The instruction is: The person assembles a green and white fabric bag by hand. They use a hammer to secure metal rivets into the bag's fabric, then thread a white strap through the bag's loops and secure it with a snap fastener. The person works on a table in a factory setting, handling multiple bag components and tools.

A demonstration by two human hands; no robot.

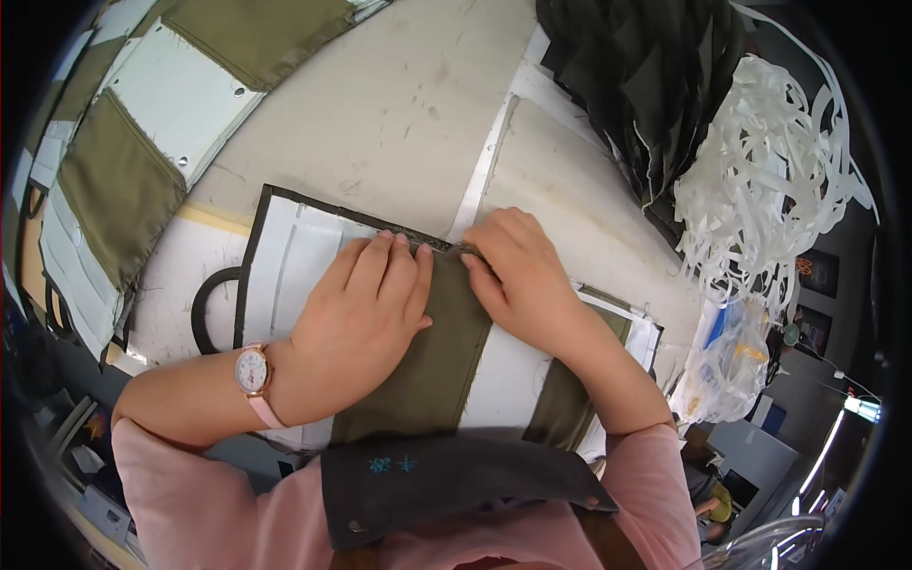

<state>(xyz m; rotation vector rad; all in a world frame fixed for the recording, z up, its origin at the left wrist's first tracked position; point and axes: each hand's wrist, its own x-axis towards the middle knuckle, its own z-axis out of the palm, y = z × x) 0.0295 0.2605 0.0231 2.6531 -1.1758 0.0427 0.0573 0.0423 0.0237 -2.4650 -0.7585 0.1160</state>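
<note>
A white and olive fabric panel (pixel 418 380) lies on the table in front of me, its far edge bound with dark binding tape (pixel 313 205). A black loop handle (pixel 198 309) sticks out from its left side. My left hand (pixel 366 299) rests palm down on the panel, fingers stretched side by side with their tips at the bound edge. Just to the right, my right hand (pixel 522 275) is closed, with thumb and forefinger pinching the same edge. A small gap separates the two hands. The fold under the right fingertips is partly hidden.
Similar white and olive panels (pixel 123 190) with metal eyelets are piled at the left of the table (pixel 380 104). A bundle of dark fabric pieces (pixel 646 85) hangs at the far right, beside tangled white strips (pixel 769 180) and a clear plastic bag (pixel 731 366).
</note>
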